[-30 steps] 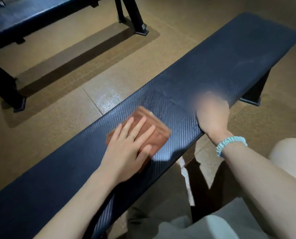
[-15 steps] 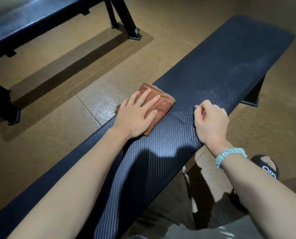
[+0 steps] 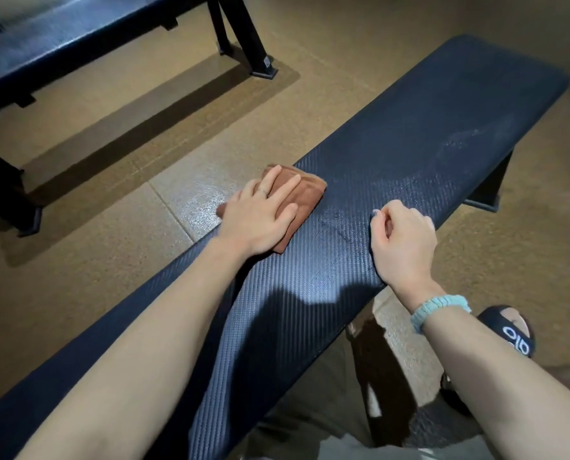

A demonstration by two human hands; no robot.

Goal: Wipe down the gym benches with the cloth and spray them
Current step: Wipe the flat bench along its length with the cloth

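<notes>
Dark woven-textured padded tabletop with slight sheen and damp speckles; soft brown terry cloth; speckled tan rubbery floor, glossy in one patch.

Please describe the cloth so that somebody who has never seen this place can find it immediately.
Find the long dark bench that crosses the view diagonally. About halfway along it, at its far edge, the left hand presses flat on a folded cloth. It is the only rust-brown, soft thing on the black textured pad.
</notes>
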